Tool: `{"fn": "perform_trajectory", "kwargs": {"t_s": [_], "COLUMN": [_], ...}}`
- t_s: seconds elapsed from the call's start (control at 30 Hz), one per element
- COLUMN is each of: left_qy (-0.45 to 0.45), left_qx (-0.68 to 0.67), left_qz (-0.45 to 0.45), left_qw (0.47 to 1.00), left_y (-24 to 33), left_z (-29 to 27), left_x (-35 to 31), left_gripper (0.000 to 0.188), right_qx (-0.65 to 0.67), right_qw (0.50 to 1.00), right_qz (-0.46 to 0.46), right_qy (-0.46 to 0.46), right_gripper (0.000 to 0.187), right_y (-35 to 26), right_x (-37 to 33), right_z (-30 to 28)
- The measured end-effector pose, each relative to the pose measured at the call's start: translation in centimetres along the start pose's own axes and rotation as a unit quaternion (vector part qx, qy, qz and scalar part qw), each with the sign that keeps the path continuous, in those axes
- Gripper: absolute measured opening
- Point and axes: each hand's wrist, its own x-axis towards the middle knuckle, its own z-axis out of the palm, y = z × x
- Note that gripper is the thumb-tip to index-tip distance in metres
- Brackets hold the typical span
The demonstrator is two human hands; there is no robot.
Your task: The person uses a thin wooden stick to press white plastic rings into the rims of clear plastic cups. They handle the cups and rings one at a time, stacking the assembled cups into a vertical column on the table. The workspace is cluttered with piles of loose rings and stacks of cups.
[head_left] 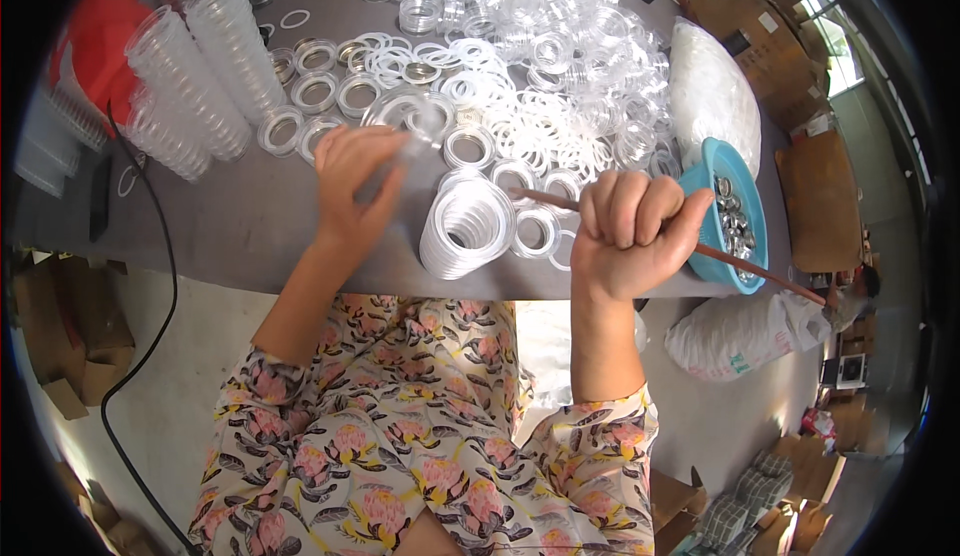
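Note:
My left hand (358,181) is over the grey table, thumb and fingers closed on a clear plastic ring (428,121), smeared by motion. My right hand (640,226) makes a fist around a thin brown stick (757,272). The stick slants across, its left tip near the clear rings on the table. Between my hands stands a leaning stack of clear round plastic rings (452,246). Flat white rings (545,134) lie loose behind it, and single clear round pieces (468,146) are set out around the stack.
A big heap of clear plastic pieces (560,16) covers the back. Tall stacks of clear cups (235,51) and a red cloth or bag (103,41) stand at left. A blue basket (712,211) of small metallic pieces sits at right by a filled plastic bag (715,96). A black cable (172,296) hangs left.

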Motion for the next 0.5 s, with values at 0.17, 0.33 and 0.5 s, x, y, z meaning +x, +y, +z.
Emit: {"fn": "perform_trajectory", "kwargs": {"t_s": [0.17, 0.33, 0.5], "left_qy": [-0.243, -0.288, -0.330], "left_qx": [-0.065, -0.090, -0.144], "left_qz": [0.146, 0.145, 0.105], "left_qw": [0.957, 0.942, 0.927], "left_y": [5.5, 5.9, 5.1], "left_z": [-3.4, -3.6, -2.8], "left_x": [2.0, 3.1, 2.8], "left_gripper": [0.023, 0.023, 0.027], "right_qx": [0.007, 0.015, 0.016], "right_qw": [1.000, 1.000, 1.000], "right_qz": [-0.010, -0.012, -0.008], "right_qy": [-0.001, -0.014, -0.016], "right_gripper": [0.058, 0.058, 0.058], "right_y": [-0.7, -1.1, -1.5], "right_x": [0.5, 0.5, 0.3], "right_z": [0.0, 0.4, 0.7]}}
